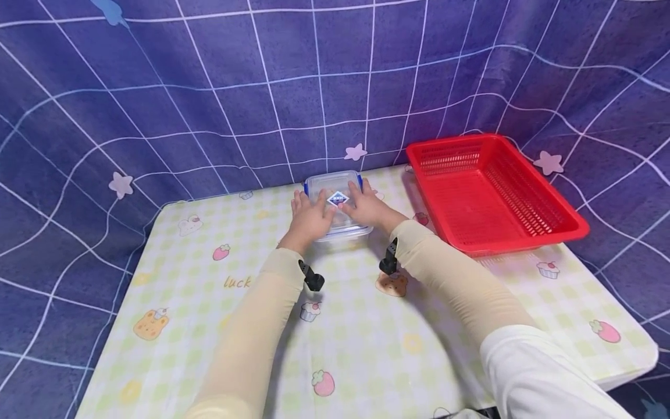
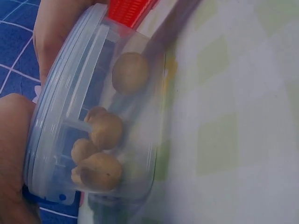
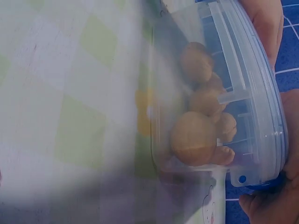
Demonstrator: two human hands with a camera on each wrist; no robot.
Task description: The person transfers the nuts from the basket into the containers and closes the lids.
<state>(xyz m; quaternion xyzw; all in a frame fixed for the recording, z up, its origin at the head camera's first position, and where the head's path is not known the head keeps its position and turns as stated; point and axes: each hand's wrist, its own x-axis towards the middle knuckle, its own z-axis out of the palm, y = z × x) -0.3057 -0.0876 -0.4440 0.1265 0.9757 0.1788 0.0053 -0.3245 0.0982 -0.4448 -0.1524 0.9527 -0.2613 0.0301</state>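
A clear plastic food container stands near the back of the table, its lid on top with a blue and white label. My left hand lies over the lid's left side, fingers spread and thumb near the label. Mirroring it, my right hand rests on the right side. A blue clip shows at the lid's edge in the left wrist view, another blue clip in the right wrist view. Through the wall, several round tan mushrooms are visible inside.
To the right stands a red plastic basket with perforated sides. A green and white checked cloth with cartoon prints covers the table. Behind hangs a dark blue curtain with a white grid, close to the table's back edge.
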